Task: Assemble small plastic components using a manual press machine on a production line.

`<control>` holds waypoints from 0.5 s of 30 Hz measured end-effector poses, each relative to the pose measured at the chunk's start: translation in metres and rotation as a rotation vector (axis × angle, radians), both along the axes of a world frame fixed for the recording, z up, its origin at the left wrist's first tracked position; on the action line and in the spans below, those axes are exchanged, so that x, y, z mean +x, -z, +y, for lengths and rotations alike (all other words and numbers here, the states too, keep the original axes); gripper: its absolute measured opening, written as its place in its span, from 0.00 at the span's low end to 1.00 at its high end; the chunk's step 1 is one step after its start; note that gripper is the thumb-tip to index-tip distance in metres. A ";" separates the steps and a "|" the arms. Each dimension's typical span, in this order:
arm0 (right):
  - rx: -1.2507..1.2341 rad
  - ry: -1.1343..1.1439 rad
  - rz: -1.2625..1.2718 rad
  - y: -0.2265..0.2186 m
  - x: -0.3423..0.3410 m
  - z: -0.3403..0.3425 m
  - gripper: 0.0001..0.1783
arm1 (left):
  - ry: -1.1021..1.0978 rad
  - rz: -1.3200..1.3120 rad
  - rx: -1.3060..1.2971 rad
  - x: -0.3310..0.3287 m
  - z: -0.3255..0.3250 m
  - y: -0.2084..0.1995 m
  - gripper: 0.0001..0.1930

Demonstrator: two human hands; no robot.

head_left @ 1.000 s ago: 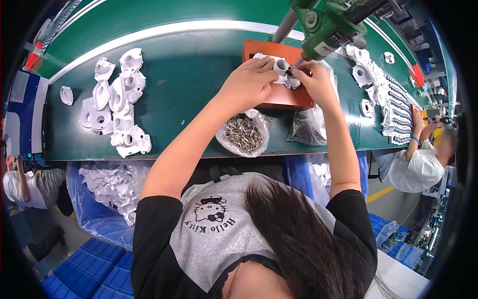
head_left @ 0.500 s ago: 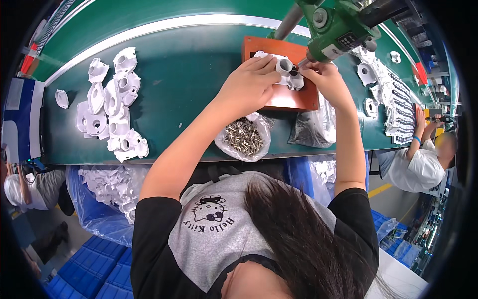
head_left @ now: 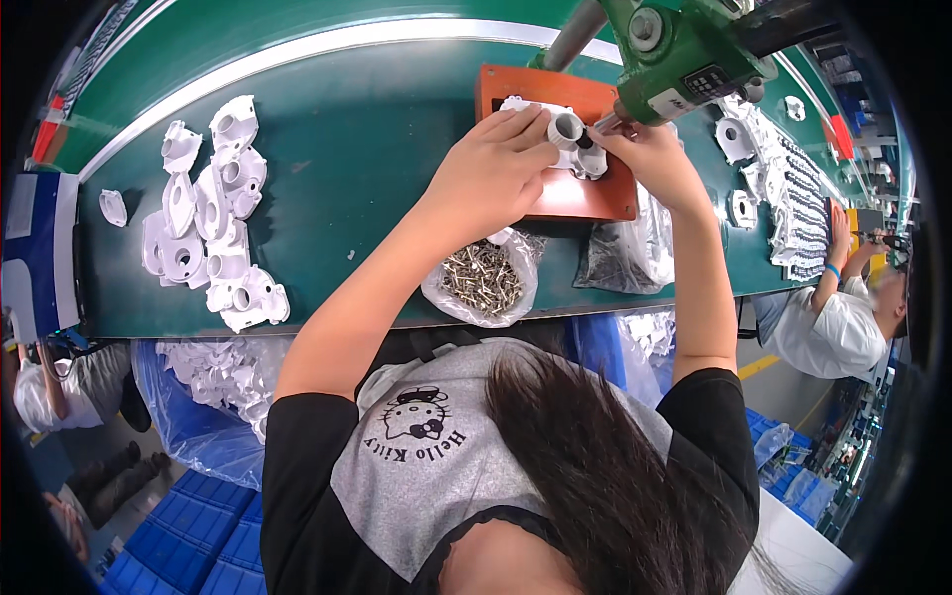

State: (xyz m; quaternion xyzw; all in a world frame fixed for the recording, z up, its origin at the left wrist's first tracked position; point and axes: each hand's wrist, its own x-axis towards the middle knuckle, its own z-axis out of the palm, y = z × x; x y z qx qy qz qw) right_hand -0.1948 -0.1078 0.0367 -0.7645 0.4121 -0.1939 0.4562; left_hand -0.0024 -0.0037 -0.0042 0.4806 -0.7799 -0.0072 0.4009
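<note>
On the orange block point(head_left: 600, 196) lies a white plastic housing point(head_left: 565, 131) with a round tube opening. My left hand point(head_left: 494, 171) presses on the housing from the left, fingers over its top and thumb along its near side. At its right end my right hand point(head_left: 653, 167) has thumb and fingers pinched together beside a small black part point(head_left: 584, 140), just under the metal tip of the green press-like machine point(head_left: 684, 61). What the right fingertips hold is hidden.
A plastic bag of metal screws point(head_left: 484, 280) and a bag with dark contents point(head_left: 620, 260) sit near the table edge. White housings point(head_left: 210, 203) lie at left; rows of parts point(head_left: 795, 213) at right. A co-worker point(head_left: 828, 322) sits far right. A lined blue bin point(head_left: 203, 426) stands below.
The view has shifted slightly, so the table items appear a little further left. My right fingers have moved slightly at the housing's right end; my left hand keeps its place.
</note>
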 end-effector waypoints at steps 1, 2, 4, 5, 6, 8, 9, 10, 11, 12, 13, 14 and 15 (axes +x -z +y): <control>-0.013 0.019 0.022 -0.002 0.004 0.004 0.09 | 0.001 -0.004 -0.007 0.000 0.000 0.000 0.06; -0.026 0.038 0.043 -0.004 0.006 0.006 0.09 | 0.002 -0.007 -0.016 0.000 0.000 0.000 0.06; -0.034 0.044 0.034 0.003 0.004 0.005 0.09 | 0.001 -0.012 -0.023 0.000 -0.001 0.001 0.06; -0.042 0.050 0.024 0.005 0.003 0.004 0.09 | 0.000 -0.018 -0.030 0.000 -0.002 0.001 0.06; -0.044 0.051 0.022 0.004 0.002 0.002 0.09 | 0.002 -0.020 -0.032 0.001 -0.001 0.000 0.06; 0.006 -0.066 0.147 0.001 0.000 -0.007 0.12 | 0.005 -0.033 0.081 0.005 0.003 -0.003 0.09; -0.001 -0.059 0.145 0.004 -0.008 -0.019 0.12 | 0.012 -0.036 0.074 0.005 0.002 -0.005 0.09; 0.048 0.005 -0.032 0.013 -0.021 -0.039 0.12 | 0.011 -0.049 0.080 0.005 0.003 -0.006 0.09; 0.098 0.074 -0.209 0.018 -0.034 -0.061 0.13 | 0.017 -0.060 0.086 0.004 0.002 -0.007 0.10; -0.046 -0.029 -0.193 0.002 -0.033 -0.088 0.14 | 0.016 -0.070 0.082 0.005 0.003 -0.008 0.10; -0.675 -0.049 0.324 0.004 -0.067 -0.149 0.17 | 0.020 -0.075 0.090 0.001 0.002 -0.011 0.10; 0.025 0.154 -0.338 -0.022 -0.082 -0.177 0.20 | 0.019 -0.075 0.099 -0.001 0.001 -0.012 0.10; 0.013 0.168 -0.340 -0.049 -0.119 -0.211 0.20 | 0.034 -0.077 0.089 -0.005 0.000 -0.012 0.10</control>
